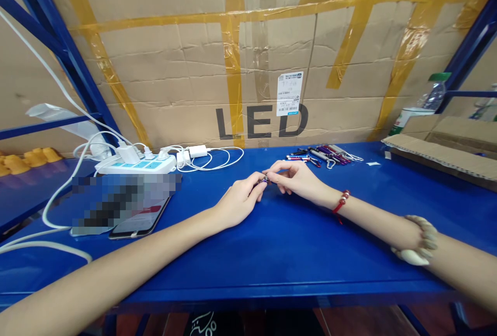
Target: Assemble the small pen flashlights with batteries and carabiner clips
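Observation:
Over the middle of the blue table, my left hand is closed round a small purple and silver object, mostly hidden by the fingers. From the right, my right hand meets it, thumb and forefinger pinched at the object's end; what exactly they grip is too small to make out. Just behind my right hand lies a pile of small metallic flashlights in purple, red, silver and black, some with carabiner clips.
At the left are a white power strip with chargers and cables, and a phone. An open cardboard box and a plastic bottle stand at the right. A large taped carton rises behind the table.

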`<control>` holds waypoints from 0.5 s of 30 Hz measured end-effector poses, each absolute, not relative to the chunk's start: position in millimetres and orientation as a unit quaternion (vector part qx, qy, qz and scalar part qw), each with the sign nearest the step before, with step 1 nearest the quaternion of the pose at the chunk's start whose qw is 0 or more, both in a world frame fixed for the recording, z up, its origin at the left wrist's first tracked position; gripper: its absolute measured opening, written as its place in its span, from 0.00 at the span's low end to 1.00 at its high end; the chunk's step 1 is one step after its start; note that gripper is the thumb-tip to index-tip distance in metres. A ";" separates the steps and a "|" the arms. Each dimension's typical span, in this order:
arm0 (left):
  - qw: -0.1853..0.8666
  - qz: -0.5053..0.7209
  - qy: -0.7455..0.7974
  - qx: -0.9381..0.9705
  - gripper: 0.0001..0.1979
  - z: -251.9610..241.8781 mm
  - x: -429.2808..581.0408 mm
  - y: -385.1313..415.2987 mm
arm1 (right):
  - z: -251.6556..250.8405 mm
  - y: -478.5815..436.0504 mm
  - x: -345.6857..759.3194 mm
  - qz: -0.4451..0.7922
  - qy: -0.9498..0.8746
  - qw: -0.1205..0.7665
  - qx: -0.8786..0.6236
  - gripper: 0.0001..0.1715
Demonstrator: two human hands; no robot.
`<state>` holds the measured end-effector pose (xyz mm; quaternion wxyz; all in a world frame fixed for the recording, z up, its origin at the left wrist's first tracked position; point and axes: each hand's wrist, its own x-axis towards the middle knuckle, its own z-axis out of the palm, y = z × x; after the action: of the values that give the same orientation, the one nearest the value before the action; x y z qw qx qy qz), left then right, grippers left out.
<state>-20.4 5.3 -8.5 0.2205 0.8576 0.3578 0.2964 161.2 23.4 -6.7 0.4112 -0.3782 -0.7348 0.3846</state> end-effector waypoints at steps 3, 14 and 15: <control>0.213 0.295 0.362 0.858 0.12 -8.7 -20.7 5.4 | -6.2 23.3 161.2 0.389 -0.731 0.417 -0.374 0.20; 0.171 0.299 0.406 0.846 0.11 -7.4 -20.6 5.0 | -5.8 21.9 160.1 0.362 -0.746 0.409 -0.381 0.22; 0.170 0.300 0.409 0.845 0.11 -7.1 -20.5 4.9 | -5.1 21.1 159.9 0.361 -0.746 0.408 -0.381 0.22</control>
<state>-20.5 4.9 -7.1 0.1697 0.8451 0.4087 0.3000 159.9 21.1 -5.1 0.4085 -0.3813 -0.7464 0.3614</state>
